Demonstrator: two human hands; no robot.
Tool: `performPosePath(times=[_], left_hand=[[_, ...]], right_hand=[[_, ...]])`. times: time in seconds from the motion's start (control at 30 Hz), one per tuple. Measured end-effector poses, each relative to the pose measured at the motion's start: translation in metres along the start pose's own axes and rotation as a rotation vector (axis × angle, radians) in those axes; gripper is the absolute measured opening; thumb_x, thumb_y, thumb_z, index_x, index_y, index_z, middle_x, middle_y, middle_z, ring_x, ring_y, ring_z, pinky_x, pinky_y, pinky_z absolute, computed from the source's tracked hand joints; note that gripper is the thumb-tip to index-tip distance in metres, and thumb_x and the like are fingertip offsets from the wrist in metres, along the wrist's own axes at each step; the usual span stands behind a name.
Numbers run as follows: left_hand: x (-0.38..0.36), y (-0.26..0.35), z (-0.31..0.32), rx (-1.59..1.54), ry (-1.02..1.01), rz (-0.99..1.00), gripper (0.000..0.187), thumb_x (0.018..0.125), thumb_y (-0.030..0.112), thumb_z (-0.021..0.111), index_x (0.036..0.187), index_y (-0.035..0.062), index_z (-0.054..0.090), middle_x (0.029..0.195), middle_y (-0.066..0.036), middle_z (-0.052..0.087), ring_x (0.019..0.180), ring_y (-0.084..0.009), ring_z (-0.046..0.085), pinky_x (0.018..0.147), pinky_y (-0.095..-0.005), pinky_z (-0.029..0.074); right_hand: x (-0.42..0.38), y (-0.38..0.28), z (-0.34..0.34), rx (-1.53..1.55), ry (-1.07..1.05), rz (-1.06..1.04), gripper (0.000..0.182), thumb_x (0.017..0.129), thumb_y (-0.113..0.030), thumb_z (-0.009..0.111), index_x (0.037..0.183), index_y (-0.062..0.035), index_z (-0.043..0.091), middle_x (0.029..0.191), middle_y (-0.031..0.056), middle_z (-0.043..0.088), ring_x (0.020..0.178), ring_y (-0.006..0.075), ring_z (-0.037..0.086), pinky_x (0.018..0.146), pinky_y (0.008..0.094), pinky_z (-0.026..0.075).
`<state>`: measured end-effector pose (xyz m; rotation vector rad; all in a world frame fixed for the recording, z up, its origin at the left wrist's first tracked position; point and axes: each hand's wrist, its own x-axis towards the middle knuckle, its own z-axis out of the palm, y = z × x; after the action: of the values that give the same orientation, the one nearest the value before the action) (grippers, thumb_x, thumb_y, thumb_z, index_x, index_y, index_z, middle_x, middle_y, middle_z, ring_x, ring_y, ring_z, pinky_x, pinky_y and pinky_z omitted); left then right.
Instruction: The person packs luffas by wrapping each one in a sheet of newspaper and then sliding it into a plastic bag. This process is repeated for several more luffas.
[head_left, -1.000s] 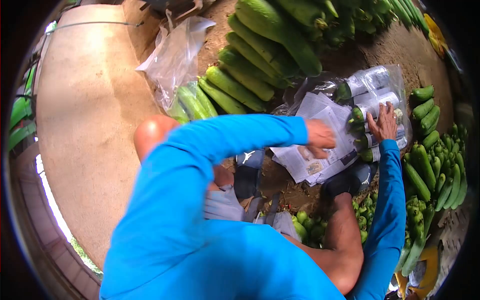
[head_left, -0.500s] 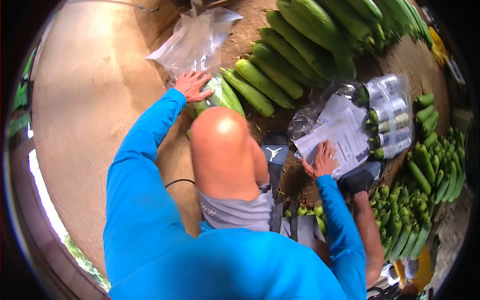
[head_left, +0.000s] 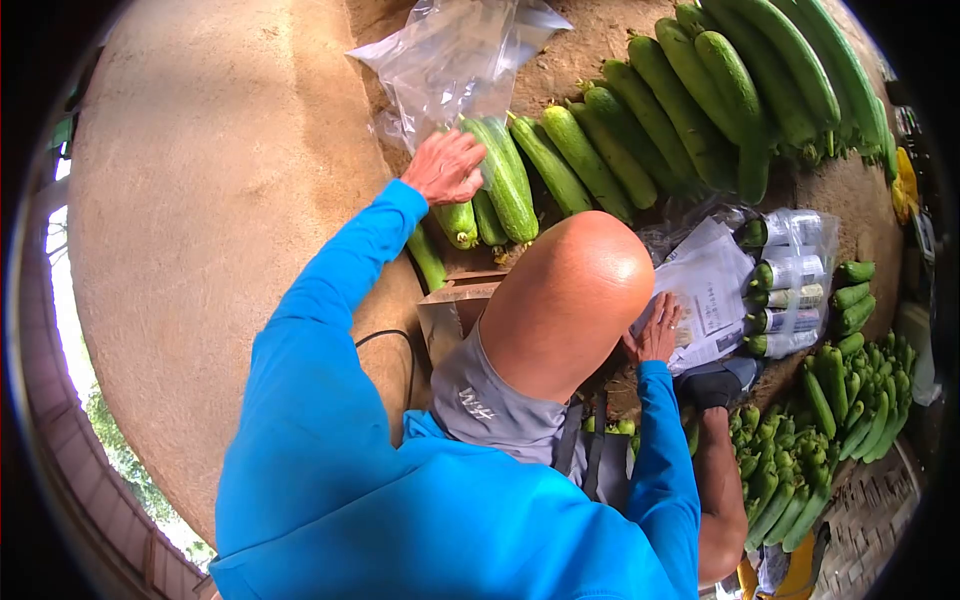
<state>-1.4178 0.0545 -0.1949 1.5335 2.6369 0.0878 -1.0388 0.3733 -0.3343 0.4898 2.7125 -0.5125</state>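
Observation:
My left hand [head_left: 447,168] curls its fingers over a thick light-green cucumber [head_left: 458,226], just below a clear plastic bag [head_left: 450,70]. Its palm and part of that cucumber are hidden. Right beside it lies a larger cucumber [head_left: 508,190], its upper end close to the bag. My right hand [head_left: 655,328] lies with outstretched fingers on printed newspaper sheets [head_left: 708,285] stacked on the ground. To the right of the sheets, several paper-wrapped cucumbers [head_left: 795,272] sit side by side in a clear plastic bag.
A long row of big cucumbers [head_left: 690,115] stretches to the upper right. Small green vegetables [head_left: 775,450] are heaped at the right, beside my sandalled foot [head_left: 718,382]. A cardboard box [head_left: 443,325] stands by my raised knee [head_left: 575,290], and a dark cable [head_left: 405,340] loops nearby.
My left hand has gone from lying spread on the plastic to curling over a cucumber. My knee has swung right, showing the box, and the view has shifted. My right hand stays on the newspaper.

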Motion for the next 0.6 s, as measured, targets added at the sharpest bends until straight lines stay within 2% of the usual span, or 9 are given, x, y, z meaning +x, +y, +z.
performPosePath(times=[0.07, 0.1, 0.13, 0.2, 0.27, 0.33, 0.43, 0.5, 0.6], left_hand=[[-0.019, 0.007, 0.012, -0.147, 0.083, -0.343, 0.024, 0.077, 0.025, 0.058, 0.091, 0.006, 0.055, 0.086, -0.017, 0.06, 0.083, -0.0346, 0.059, 0.076, -0.0461, 0.048], [-0.03, 0.005, 0.018, -0.22, -0.018, -0.591, 0.036, 0.082, 0.038, 0.06, 0.095, 0.0038, 0.057, 0.091, -0.023, 0.063, 0.091, -0.0396, 0.061, 0.083, -0.0478, 0.048], [-0.04, 0.002, 0.025, -0.223, -0.019, -0.578, 0.036, 0.082, 0.038, 0.06, 0.095, 0.0038, 0.057, 0.091, -0.023, 0.063, 0.091, -0.0396, 0.061, 0.083, -0.0478, 0.048], [-0.056, 0.005, 0.045, -0.518, -0.246, -1.095, 0.06, 0.084, 0.056, 0.058, 0.107, 0.0004, 0.056, 0.109, -0.029, 0.063, 0.106, -0.0456, 0.058, 0.092, -0.0491, 0.046], [-0.064, 0.005, 0.081, -0.632, -0.243, -1.244, 0.081, 0.081, 0.069, 0.056, 0.116, -0.0036, 0.051, 0.123, -0.032, 0.057, 0.116, -0.049, 0.053, 0.098, -0.0492, 0.043], [-0.053, 0.026, 0.07, -0.477, -0.237, -1.223, 0.085, 0.081, 0.069, 0.056, 0.123, -0.005, 0.047, 0.126, -0.032, 0.055, 0.118, -0.0476, 0.053, 0.099, -0.0502, 0.043], [-0.057, 0.028, 0.095, -0.327, -0.194, -1.203, 0.079, 0.082, 0.065, 0.057, 0.119, -0.0047, 0.049, 0.121, -0.03, 0.059, 0.114, -0.0462, 0.056, 0.096, -0.0531, 0.044], [-0.038, 0.048, 0.044, -0.073, -0.289, -0.967, 0.069, 0.083, 0.06, 0.057, 0.115, -0.0011, 0.051, 0.112, -0.028, 0.062, 0.106, -0.0456, 0.059, 0.089, -0.056, 0.046], [-0.037, 0.045, 0.047, -0.003, -0.196, -0.822, 0.06, 0.083, 0.056, 0.057, 0.113, 0.0035, 0.052, 0.104, -0.026, 0.064, 0.098, -0.0461, 0.06, 0.083, -0.056, 0.048]], right_hand=[[-0.006, 0.0, 0.004, -0.092, -0.069, -0.048, 0.103, 0.075, -0.047, 0.069, 0.149, 0.0063, 0.019, 0.153, 0.0247, 0.023, 0.144, 0.0428, 0.016, 0.121, 0.0473, 0.012], [-0.009, -0.003, 0.008, -0.059, -0.064, -0.014, 0.1, 0.075, -0.041, 0.07, 0.149, 0.0046, 0.02, 0.154, 0.0234, 0.023, 0.143, 0.0458, 0.017, 0.12, 0.0471, 0.016], [-0.01, -0.003, 0.01, -0.058, -0.061, -0.002, 0.1, 0.075, -0.041, 0.07, 0.149, 0.0046, 0.02, 0.154, 0.0234, 0.023, 0.143, 0.0458, 0.017, 0.12, 0.0471, 0.016], [-0.019, -0.015, -0.001, 0.064, -0.105, 0.079, 0.101, 0.074, -0.041, 0.071, 0.149, 0.0038, 0.021, 0.154, 0.0227, 0.023, 0.141, 0.0479, 0.019, 0.118, 0.0469, 0.02], [-0.023, -0.014, -0.003, 0.006, -0.032, 0.03, 0.099, 0.075, -0.044, 0.071, 0.148, 0.0029, 0.025, 0.153, 0.0216, 0.027, 0.139, 0.0483, 0.024, 0.115, 0.0462, 0.027], [-0.022, -0.008, 0.003, -0.008, 0.055, 0.007, 0.09, 0.075, -0.039, 0.07, 0.144, 0.0037, 0.032, 0.148, 0.0217, 0.032, 0.136, 0.0467, 0.03, 0.114, 0.0445, 0.03], [-0.022, -0.007, -0.012, 0.049, 0.066, 0.055, 0.08, 0.073, -0.033, 0.071, 0.138, 0.0005, 0.04, 0.143, 0.0186, 0.037, 0.134, 0.0449, 0.033, 0.11, 0.0456, 0.036], [-0.018, -0.005, -0.007, 0.094, 0.077, 0.039, 0.075, 0.071, -0.03, 0.072, 0.135, -0.0033, 0.044, 0.143, 0.0154, 0.037, 0.135, 0.0435, 0.033, 0.106, 0.0489, 0.039], [-0.019, -0.012, -0.001, 0.007, 0.073, 0.025, 0.077, 0.072, -0.031, 0.072, 0.138, -0.004, 0.042, 0.145, 0.0151, 0.036, 0.137, 0.0422, 0.032, 0.105, 0.0519, 0.037]])
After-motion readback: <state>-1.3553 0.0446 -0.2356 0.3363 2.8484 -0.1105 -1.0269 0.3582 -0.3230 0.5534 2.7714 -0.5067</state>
